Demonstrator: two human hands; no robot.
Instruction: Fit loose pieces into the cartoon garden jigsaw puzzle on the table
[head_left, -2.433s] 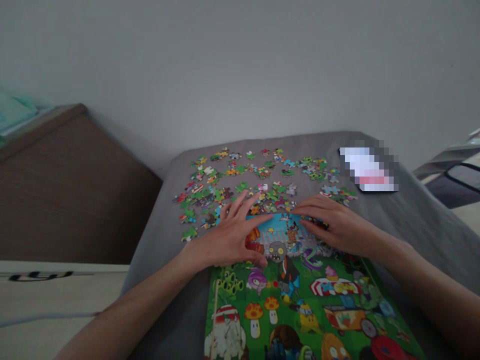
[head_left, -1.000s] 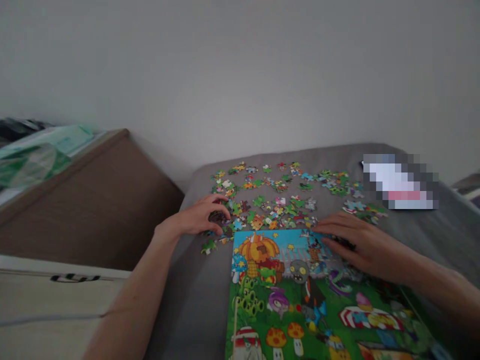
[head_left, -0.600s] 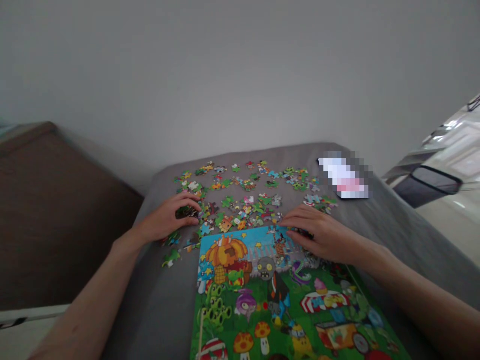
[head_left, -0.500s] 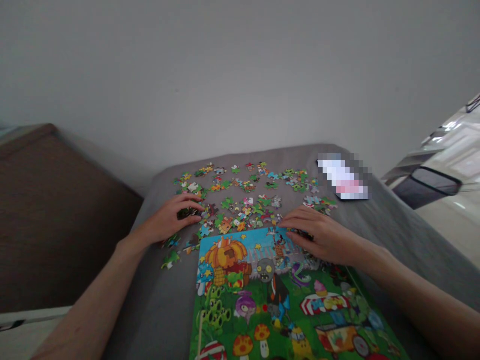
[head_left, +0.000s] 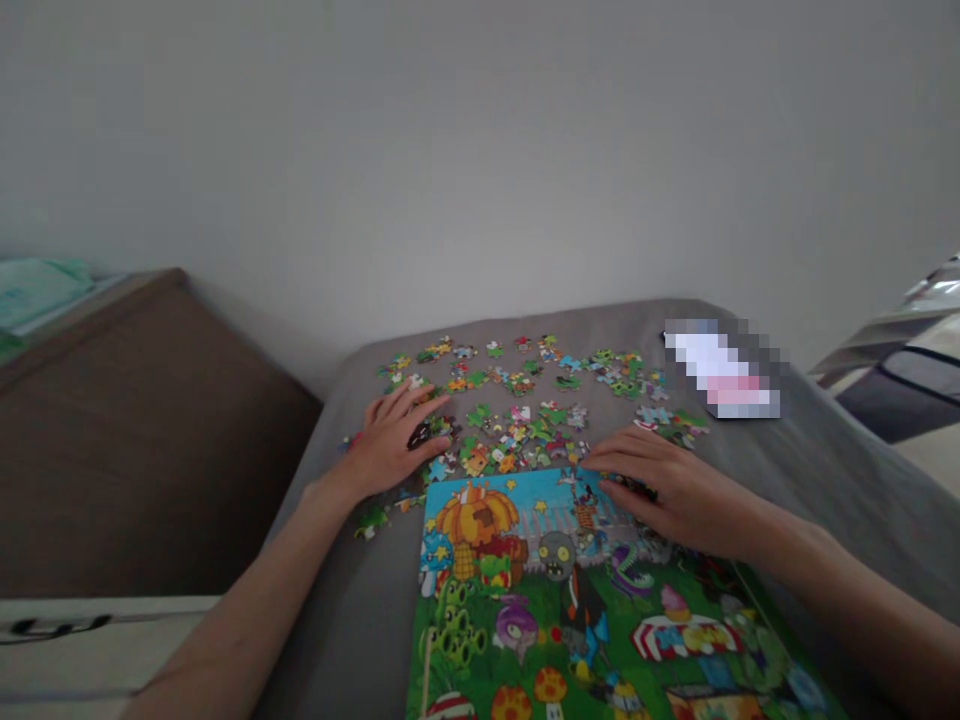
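A colourful picture sheet point(head_left: 517, 560) with cartoon plants and a zombie lies in front of me on the grey cloth point(head_left: 322, 620). Loose jigsaw pieces point(head_left: 517, 430) are scattered beyond its far edge. My left hand point(head_left: 397, 440) hovers low over pieces at the left, its fingers spread and thumb apart; some pieces are hidden beneath it. At the sheet's upper right, my right hand point(head_left: 667, 485) has its fingers stretched out and its thumb apart, fingertips close to the far edge. Whether they touch a piece I cannot tell. One green piece point(head_left: 371, 522) lies left of the sheet.
A phone point(head_left: 724, 375) with a blurred-out screen lies at the far right of the cloth. On the left stands a brown cabinet or panel point(head_left: 150, 430). Behind everything rises a plain grey wall point(head_left: 480, 160).
The whole view has shifted, so things appear farther right. My left hand has moved slightly right over the pieces, its fingers more spread. My right hand stays near the sheet's edge.
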